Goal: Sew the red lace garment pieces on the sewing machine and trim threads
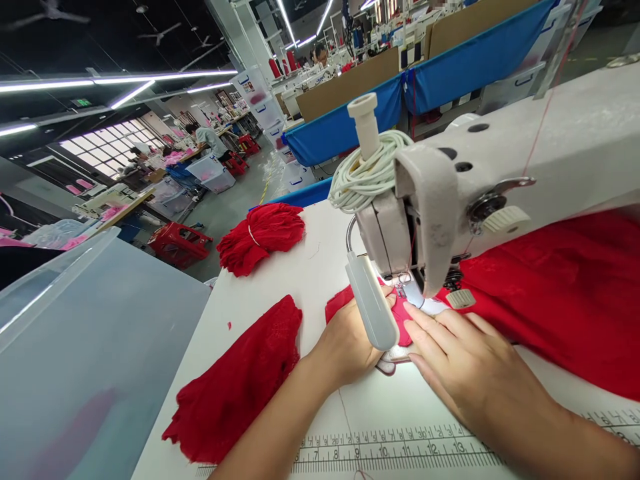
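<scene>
My left hand (pixel 347 343) lies on the small red piece of cloth (pixel 403 323), fingers reaching toward the needle area of the sewing machine (pixel 425 220); the lamp (pixel 370 303) hides part of it, so I cannot tell whether I pinch the fabric or only press. My right hand (pixel 470 363) is spread flat and grips nothing, its fingertips at the cloth's near right edge, probably to keep the piece flat and steer it from both sides. The lamp hangs close, I judge, to light the stitching spot. On the tabletop (pixel 215 320), a loose red stack (pixel 240 383) lies beside my left forearm, seemingly for easy reach, while the tied red bundle (pixel 263 237) sits farther off, its band presumably keeping the pieces together.
</scene>
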Motion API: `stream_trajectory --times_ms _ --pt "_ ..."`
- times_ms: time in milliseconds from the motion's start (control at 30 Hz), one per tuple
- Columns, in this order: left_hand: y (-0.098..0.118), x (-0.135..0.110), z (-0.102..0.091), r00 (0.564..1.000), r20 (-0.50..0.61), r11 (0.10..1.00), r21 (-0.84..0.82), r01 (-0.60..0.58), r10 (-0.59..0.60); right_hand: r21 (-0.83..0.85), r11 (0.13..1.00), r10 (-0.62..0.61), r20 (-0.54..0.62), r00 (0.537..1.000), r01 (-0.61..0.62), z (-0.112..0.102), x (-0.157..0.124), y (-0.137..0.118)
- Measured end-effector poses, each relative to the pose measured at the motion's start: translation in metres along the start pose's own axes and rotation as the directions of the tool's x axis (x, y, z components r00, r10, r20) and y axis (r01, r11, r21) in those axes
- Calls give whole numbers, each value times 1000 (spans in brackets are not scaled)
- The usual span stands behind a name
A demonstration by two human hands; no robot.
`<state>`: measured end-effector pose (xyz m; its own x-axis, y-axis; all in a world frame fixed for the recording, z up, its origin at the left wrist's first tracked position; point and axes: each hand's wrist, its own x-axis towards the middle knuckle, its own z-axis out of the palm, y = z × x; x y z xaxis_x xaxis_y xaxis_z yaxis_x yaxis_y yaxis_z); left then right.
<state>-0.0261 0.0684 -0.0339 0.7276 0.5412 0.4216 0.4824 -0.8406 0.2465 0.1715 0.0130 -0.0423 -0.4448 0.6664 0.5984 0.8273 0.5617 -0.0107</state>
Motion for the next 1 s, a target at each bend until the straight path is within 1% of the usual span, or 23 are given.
stream_trajectory --times_ms 400,533,667,767,933,1000 --pt "3 4 -4 1000 13 1000 -2 9 -9 -9 1000 -18 -1 1000 18 1 -1 1" --pt "1 8 -9 996 86 1000 -7 29 -28 0 999 -39 -45 998 39 -1 0 -1" --pt "-4 12 -15 992 128 1000 15 7 -9 15 998 -68 -61 996 69 -2 0 -3" --pt "-7 12 -14 992 124 1000 9 -12 11 34 998 -55 -69 996 57 -1 0 -3" --pt "-12 11 -7 998 55 999 -42 -28 30 52 997 -48 -63 997 51 0 0 -2" --pt "-14 12 -6 997 67 997 -64 -33 37 47 998 -47 -53 997 50 0 0 -2"
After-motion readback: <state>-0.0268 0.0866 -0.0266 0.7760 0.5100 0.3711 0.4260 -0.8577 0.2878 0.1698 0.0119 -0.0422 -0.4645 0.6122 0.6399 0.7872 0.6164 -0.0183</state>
